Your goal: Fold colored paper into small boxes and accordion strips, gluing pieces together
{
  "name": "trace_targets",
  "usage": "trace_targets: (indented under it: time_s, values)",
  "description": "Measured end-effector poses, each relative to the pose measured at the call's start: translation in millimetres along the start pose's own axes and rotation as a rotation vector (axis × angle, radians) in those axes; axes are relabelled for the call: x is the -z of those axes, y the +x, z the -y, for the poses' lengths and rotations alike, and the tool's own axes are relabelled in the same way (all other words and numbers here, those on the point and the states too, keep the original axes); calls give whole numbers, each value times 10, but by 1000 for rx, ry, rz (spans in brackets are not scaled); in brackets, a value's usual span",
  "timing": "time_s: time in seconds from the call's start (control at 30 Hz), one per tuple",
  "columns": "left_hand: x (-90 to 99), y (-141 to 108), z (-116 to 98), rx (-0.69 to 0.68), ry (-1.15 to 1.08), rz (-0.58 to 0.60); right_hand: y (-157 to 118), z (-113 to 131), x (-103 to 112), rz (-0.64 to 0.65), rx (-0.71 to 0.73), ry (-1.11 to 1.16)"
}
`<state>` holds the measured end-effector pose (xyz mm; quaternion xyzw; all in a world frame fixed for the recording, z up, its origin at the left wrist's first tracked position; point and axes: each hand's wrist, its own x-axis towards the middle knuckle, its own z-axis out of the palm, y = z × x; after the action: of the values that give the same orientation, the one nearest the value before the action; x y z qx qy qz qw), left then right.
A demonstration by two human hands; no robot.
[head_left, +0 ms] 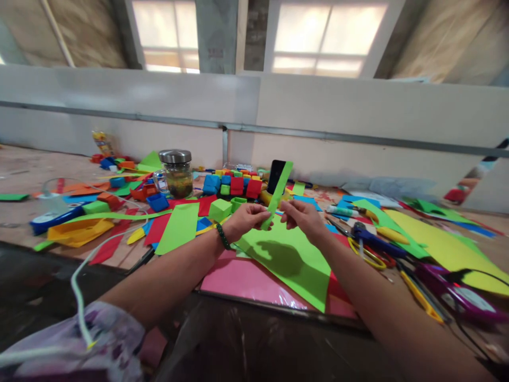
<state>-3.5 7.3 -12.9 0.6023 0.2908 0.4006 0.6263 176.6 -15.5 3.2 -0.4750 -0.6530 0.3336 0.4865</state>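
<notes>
Left hand (251, 218) pinches the green strip (281, 187) low — likely for steadiness. I can't tell whether the right hand (304, 216) has fingertips together.

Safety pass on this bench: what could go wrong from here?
The green strip rises from the left hand, pinched only near its lower end, so it might bend or slip. The white cable crosses in front of the left sleeve and could snag.
</notes>
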Motion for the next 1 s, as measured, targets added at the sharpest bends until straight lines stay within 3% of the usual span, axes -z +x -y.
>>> trace_targets:
  time_s: [0.1, 0.27, 0.47, 0.7, 0.87, 1.0]
  values:
    - [-34, -26, 18, 51, 21, 84, 41, -20, 2, 61, -24, 27]
    - [-19, -33, 69, 234, -89, 227, 43, -37, -7, -69, 61, -6]
    - [-22, -36, 60, 335, -129, 206, 38, -34, -14, -72, -1, 76]
    - [-61, -49, 45, 294, -194, 190, 23, -22, 21, 51, -110, 141]
    - [-78, -41, 53, 287, -213, 138, 32, -45, -8, -56, -41, 113]
    - [-101, -49, 64, 263, -178, 103, 31, -54, -27, -71, -42, 72]
